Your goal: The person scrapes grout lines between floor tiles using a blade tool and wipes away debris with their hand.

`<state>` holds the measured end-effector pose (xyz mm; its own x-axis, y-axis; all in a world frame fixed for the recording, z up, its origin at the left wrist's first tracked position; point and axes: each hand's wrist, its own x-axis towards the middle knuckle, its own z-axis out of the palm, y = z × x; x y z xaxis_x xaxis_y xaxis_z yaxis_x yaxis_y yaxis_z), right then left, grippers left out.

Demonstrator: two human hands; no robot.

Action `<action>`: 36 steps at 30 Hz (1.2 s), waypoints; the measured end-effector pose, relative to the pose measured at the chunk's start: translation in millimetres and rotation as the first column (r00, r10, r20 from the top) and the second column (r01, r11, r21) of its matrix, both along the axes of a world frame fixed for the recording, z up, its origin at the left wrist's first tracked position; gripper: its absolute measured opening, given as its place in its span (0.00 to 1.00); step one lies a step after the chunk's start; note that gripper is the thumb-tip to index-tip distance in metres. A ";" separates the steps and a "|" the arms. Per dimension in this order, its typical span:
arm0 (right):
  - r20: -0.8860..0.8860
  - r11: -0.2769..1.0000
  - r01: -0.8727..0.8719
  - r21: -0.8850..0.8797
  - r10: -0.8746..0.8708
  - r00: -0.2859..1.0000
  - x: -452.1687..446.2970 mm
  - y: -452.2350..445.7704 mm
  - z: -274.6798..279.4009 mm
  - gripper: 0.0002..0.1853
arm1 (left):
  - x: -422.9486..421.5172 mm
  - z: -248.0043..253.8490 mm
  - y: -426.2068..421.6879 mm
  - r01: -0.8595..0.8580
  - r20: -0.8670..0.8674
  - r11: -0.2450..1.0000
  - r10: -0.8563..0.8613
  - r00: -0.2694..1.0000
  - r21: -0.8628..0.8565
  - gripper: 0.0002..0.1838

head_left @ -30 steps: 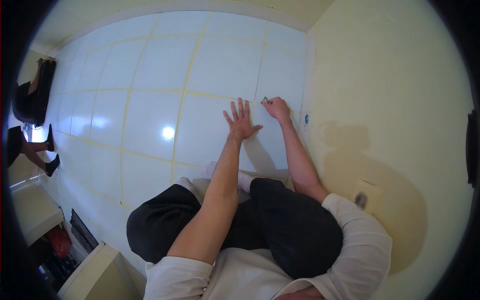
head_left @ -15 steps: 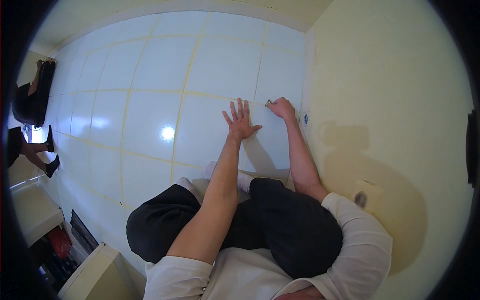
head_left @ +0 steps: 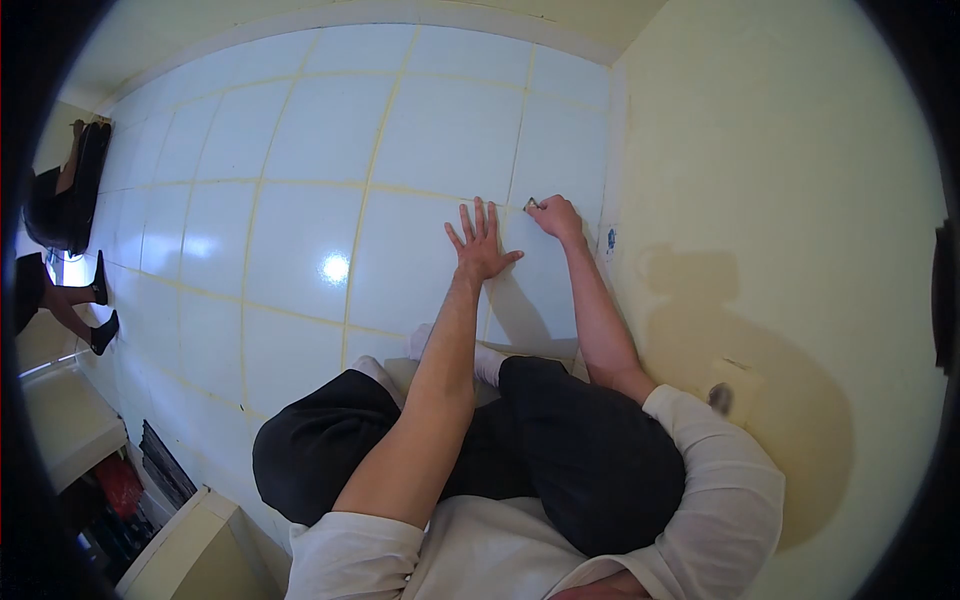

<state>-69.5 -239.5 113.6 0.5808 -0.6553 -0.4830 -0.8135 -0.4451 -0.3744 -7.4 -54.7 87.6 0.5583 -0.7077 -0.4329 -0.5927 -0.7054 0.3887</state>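
Here I have the right hand (head_left: 557,216) pinching a small tool (head_left: 531,205) at the tiled floor (head_left: 440,130), near the right wall (head_left: 780,150); the left hand (head_left: 484,256) lies spread flat.

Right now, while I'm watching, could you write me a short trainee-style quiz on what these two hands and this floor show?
1. True or false: the left hand is closed into a fist.

2. Choose one. What does the right hand hold?
a) a sponge
b) a small tool
c) a cup

3. Fill in the colour: the grout lines between the large, pale floor tiles look ____.

Key:
1. False; it is spread open.
2. b
3. yellow
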 end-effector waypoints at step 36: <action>-0.141 0.989 -0.137 0.047 0.143 0.980 -12.6 -30.6 9.5 0.18 | -0.2 -4.8 1.5 0.000 0.023 1.000 0.001 1.000 -0.022 0.70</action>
<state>-82.1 -270.0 123.1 0.5881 -0.5525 -0.5907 -0.7907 -0.5462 -0.2763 -7.6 -53.2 82.8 0.5683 -0.7166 -0.4045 -0.6014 -0.6972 0.3901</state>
